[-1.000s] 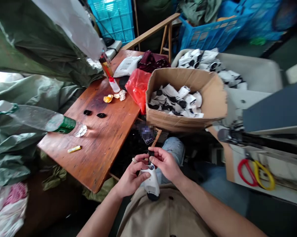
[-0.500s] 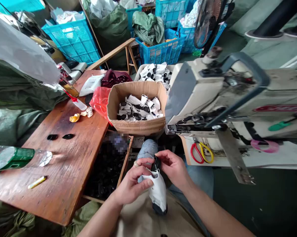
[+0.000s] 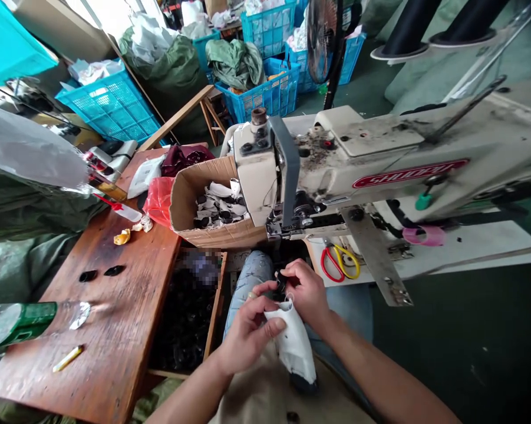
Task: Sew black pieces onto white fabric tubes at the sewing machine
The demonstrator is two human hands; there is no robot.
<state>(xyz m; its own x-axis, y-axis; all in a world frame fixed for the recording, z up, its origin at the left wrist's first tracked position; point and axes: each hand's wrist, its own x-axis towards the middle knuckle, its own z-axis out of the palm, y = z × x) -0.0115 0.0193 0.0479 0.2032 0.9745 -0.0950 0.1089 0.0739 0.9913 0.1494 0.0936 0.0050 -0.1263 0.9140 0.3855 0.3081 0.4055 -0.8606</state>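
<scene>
Above the denim-covered lap, the left hand (image 3: 251,330) is closed on a white, tube-shaped piece with a dark end (image 3: 295,341), its thumb pressed near the open rim. The right hand (image 3: 307,294) pinches a small black piece (image 3: 282,284) just beyond that rim; the white piece slants down toward the body.

Left of the knees, an open wooden drawer (image 3: 212,318) full of black pieces sits beside the straight right edge of the reddish-brown wooden worktop (image 3: 115,318). On this worktop, a short yellow stick (image 3: 68,358) lies near a clear plastic bottle with a green label (image 3: 22,324), whose writing is too blurred to read. Bare wood runs between the stick and the right edge. Two small black pieces lie farther back.

Right of the knees, red-and-yellow-handled scissors (image 3: 340,262) rest at the near edge of the sewing table. The beige sewing machine (image 3: 309,159) carries a red plate starting "SHUO"; its last letters are unclear. Compared with the previous frame, the view has swung right, and the machine now covers the right side of the brown cardboard box (image 3: 216,235) of white pieces. Blue plastic crates (image 3: 265,94) stand beyond.
</scene>
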